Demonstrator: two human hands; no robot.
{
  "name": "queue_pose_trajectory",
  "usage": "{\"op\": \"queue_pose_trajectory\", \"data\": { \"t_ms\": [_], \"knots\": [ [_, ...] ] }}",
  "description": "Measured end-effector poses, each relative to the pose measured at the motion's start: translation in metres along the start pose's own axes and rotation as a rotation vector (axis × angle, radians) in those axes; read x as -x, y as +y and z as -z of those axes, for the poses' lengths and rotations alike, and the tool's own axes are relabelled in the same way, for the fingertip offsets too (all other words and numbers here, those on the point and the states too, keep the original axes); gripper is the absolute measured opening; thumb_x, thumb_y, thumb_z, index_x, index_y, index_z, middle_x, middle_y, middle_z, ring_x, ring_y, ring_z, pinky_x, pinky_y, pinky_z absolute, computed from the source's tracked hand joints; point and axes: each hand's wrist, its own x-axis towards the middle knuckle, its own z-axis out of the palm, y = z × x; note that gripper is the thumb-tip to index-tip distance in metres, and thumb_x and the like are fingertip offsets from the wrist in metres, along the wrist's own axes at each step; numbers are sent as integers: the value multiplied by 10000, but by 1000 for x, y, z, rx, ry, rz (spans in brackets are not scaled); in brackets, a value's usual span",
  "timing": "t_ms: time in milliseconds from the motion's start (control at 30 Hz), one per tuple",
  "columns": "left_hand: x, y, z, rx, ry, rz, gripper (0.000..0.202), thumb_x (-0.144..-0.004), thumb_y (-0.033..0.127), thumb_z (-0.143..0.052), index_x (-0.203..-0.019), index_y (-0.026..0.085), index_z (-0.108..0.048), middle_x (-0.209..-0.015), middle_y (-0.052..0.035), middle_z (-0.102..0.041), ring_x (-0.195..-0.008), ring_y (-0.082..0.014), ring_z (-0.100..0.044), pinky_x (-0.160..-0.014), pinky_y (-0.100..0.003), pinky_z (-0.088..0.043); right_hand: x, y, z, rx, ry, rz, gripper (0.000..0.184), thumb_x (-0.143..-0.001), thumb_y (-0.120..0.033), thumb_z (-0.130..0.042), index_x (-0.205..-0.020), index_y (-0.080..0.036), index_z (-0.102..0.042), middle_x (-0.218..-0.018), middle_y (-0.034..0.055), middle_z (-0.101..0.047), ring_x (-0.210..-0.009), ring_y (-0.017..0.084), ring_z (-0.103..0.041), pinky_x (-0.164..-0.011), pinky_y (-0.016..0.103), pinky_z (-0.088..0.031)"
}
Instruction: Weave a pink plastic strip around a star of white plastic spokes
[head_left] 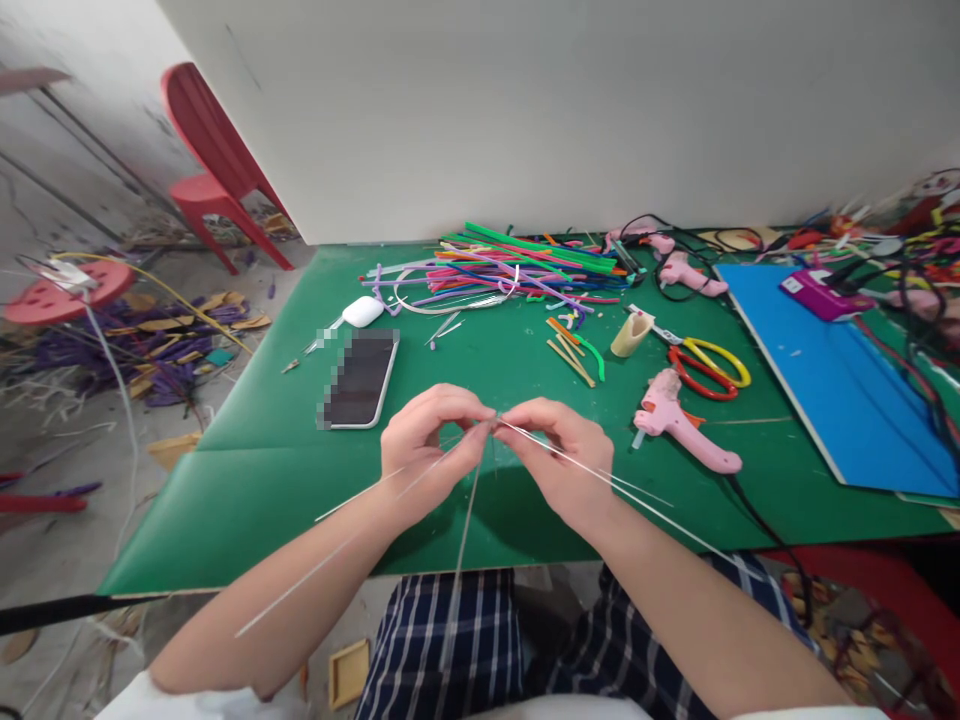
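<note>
My left hand (427,450) and my right hand (559,455) meet above the near edge of the green table (247,480). Both pinch several thin white wires (600,475) where they cross, at about the fingertips. The wire ends fan out toward me, over my forearms and my checked trousers. Both hands have their fingers closed on the wires.
A dark phone (361,378) and a white earbud case (363,311) lie left of my hands. A heap of coloured pipe cleaners (517,265) sits at the back. To the right are a pink glue gun (679,420), red-and-yellow scissors (705,362) and a blue board (847,390). A red chair (214,165) stands far left.
</note>
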Motion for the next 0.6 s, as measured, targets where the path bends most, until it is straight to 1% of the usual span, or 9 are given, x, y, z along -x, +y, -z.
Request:
{"op": "queue_pose_trajectory", "data": {
  "t_ms": [300, 400, 500, 600],
  "knots": [
    [-1, 0, -1, -25, -4, -50, 228, -695, 18, -602, -842, 190, -628, -727, -10, -615, -674, -135, -584, -591, -271, -494, 1, 1, 0, -11, -1, -13, 76, -737, -182, -651, -781, -243, -644, -720, -31, -670, -644, 104, -613, -609, 225, -499],
    [0, -2, -1, 10, -3, -61, 253, -695, 11, -602, -869, 193, -629, -748, -17, -623, -692, -142, -591, -608, -285, -502, 2, 2, -1, -27, 9, -31, 95, -738, -177, -652, -790, -257, -646, -728, -36, -669, -655, 102, -614, -624, 226, -504],
    [0, -3, 0, 43, -23, -50, 308, -696, 4, -599, -932, 199, -624, -789, -31, -639, -727, -152, -598, -618, -292, -510, 3, 3, -2, -63, 17, -60, 111, -738, -186, -653, -805, -273, -655, -748, -40, -675, -661, 107, -624, -613, 228, -514],
    [-1, -2, 0, 30, -43, -57, 310, -697, -2, -595, -933, 195, -629, -784, -32, -642, -727, -151, -598, -619, -291, -508, 3, 3, -2, -84, 8, -86, 101, -735, -189, -654, -795, -270, -658, -754, -36, -679, -641, 111, -631, -595, 233, -522]
  ]
}}
